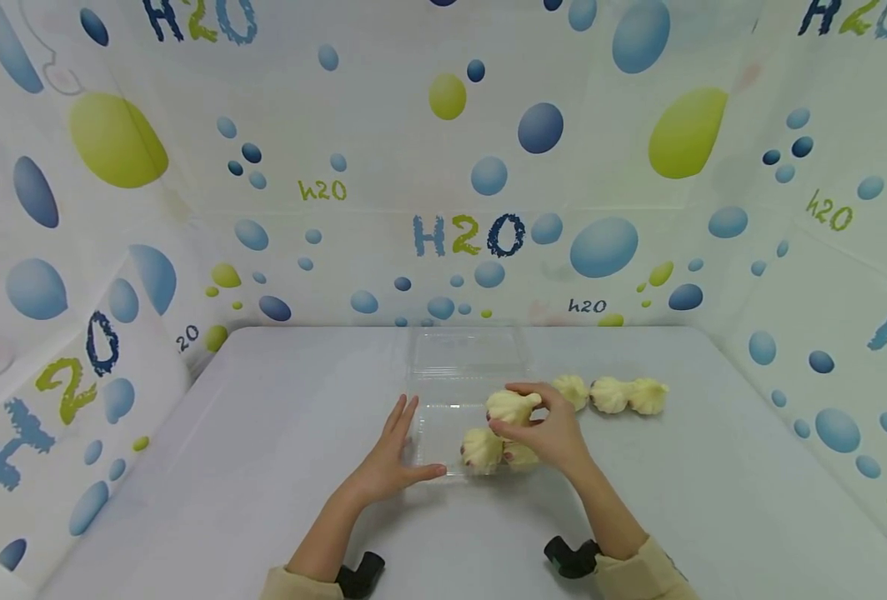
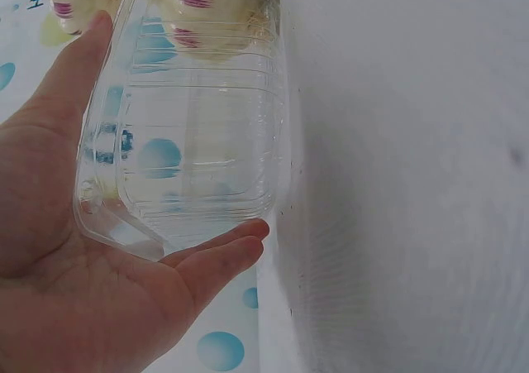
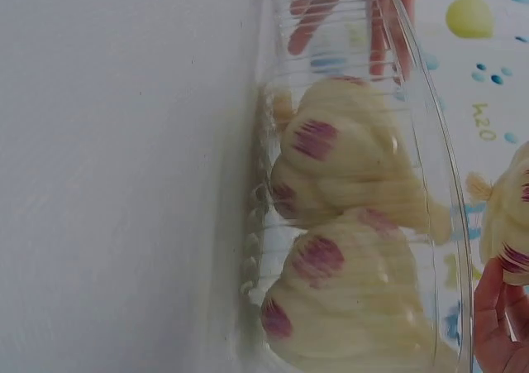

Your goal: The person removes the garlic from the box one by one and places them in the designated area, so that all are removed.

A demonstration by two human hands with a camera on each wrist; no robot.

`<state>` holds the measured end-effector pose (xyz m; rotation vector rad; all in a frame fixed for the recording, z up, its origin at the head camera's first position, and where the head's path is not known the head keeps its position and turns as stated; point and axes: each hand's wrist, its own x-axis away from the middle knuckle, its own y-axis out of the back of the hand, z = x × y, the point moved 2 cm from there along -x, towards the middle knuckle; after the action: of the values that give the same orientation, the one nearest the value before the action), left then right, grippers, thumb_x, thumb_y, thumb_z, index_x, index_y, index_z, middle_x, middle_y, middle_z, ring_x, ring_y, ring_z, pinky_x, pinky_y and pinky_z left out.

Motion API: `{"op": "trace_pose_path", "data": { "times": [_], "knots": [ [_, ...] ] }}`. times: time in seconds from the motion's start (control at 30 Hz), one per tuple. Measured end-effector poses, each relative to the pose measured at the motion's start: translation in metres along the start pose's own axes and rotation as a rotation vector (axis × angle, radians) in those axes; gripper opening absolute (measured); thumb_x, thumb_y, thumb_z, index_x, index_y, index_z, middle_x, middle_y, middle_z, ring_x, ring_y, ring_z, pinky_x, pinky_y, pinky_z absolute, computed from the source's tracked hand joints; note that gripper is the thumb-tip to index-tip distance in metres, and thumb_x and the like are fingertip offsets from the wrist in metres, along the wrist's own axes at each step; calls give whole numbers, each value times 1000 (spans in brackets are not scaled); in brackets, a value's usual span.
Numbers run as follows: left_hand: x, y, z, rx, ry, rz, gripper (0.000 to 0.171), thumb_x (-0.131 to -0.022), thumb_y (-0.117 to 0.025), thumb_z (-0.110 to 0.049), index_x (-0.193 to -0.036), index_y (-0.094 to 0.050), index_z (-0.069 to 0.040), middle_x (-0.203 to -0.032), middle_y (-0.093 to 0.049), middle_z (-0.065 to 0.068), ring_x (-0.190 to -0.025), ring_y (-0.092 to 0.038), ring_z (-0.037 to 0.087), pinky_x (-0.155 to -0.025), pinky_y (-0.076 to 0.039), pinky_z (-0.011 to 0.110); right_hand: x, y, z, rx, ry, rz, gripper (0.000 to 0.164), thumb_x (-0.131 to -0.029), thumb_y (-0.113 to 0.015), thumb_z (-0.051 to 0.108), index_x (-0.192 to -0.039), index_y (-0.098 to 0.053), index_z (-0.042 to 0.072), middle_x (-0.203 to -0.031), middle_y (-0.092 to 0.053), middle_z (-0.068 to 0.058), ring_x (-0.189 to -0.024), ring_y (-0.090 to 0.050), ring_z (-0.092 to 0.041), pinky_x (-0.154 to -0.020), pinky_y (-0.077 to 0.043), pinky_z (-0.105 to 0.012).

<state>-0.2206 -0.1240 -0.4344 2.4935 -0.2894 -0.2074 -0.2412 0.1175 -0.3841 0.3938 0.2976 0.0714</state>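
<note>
A clear plastic hinged container (image 1: pixel 438 421) lies on the table with its lid folded back. Two pale garlic bulbs with purple marks sit at its front: one garlic bulb (image 1: pixel 481 450) and another garlic bulb (image 1: pixel 520 456) to its right, partly covered by my right hand. Above them my right hand (image 1: pixel 559 432) pinches a third garlic bulb (image 1: pixel 509 407) between thumb and fingers, its stem toward the palm. At the container's left end is my left hand (image 1: pixel 382 471), fingers straight and spread, thumb along the front wall (image 2: pixel 99 154).
Right of the container, several garlic bulbs (image 1: pixel 610 395) lie in a row on the white table (image 1: pixel 278 433). The transparent lid (image 1: pixel 468 352) reaches the table's back edge. A patterned sheet (image 1: pixel 383 150) stands behind and at both sides.
</note>
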Motion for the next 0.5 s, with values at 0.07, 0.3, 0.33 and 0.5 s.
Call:
{"op": "trace_pose_path", "data": {
  "times": [0.07,0.3,0.33,0.5],
  "knots": [
    [0,0,0,4,3,2,106,-71,-78,-36,-148,-8,-14,-152,2,15,-134,-18,40,-98,-29,57,4,4,9,10,5,-11,48,-67,-82,13,-111,-64,7,-112,-58,-9,-94,-49,-19,-73,-45,-32],
    [0,0,0,9,-2,8,106,-71,-78,-37,-148,-8,-14,-152,2,15,-132,-22,41,-97,-30,57,10,18,25,1,-3,-34,47,-69,-80,8,-112,-62,2,-112,-57,-13,-92,-50,-21,-71,-46,-29],
    [0,0,0,8,0,9,106,-71,-78,-36,-148,-8,-14,-152,2,15,-132,-23,41,-97,-30,57,10,20,25,-3,-6,-39,47,-69,-80,8,-112,-62,2,-112,-57,-13,-92,-51,-21,-70,-46,-29],
    [0,0,0,-2,5,12,107,-72,-77,-38,-148,-7,-15,-152,3,14,-132,-23,41,-98,-29,57,9,32,23,-12,-35,-62,46,-71,-78,6,-114,-61,0,-114,-55,-16,-88,-50,-22,-66,-47,-28]
  ]
}}
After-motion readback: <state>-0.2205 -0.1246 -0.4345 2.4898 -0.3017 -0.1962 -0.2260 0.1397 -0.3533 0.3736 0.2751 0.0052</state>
